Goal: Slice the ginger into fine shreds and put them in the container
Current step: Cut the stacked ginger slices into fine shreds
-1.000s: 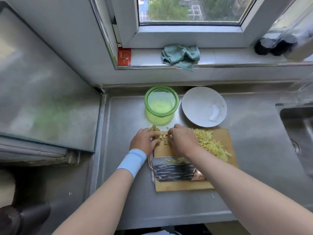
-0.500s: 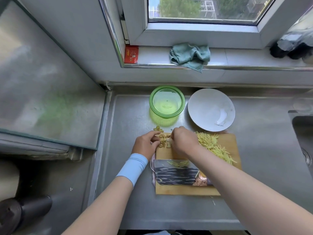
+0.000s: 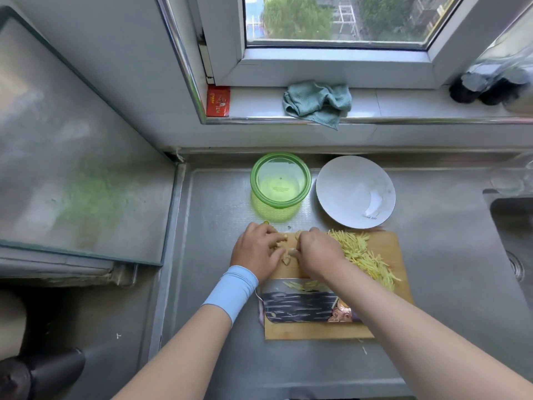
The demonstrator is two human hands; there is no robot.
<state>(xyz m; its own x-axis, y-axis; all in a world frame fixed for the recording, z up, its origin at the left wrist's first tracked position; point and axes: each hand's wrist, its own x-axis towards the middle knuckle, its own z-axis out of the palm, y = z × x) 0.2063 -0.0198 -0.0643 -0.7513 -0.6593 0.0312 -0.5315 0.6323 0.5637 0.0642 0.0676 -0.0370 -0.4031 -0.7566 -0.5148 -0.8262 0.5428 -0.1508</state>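
While at board [image 3: 317, 332], hands [image 3: 256, 251] [image 3: 317, 254] around ginger [image 3: 287, 259]

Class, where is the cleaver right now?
Head view: the cleaver lies flat on the near end of the cutting board, partly under the right forearm.

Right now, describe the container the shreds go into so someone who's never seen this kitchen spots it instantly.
Below the window a steel counter carries a wooden cutting board. Just past the board's far left corner stands the container, side by side with a white bowl. It alone is translucent green, round, straight-walled and empty.
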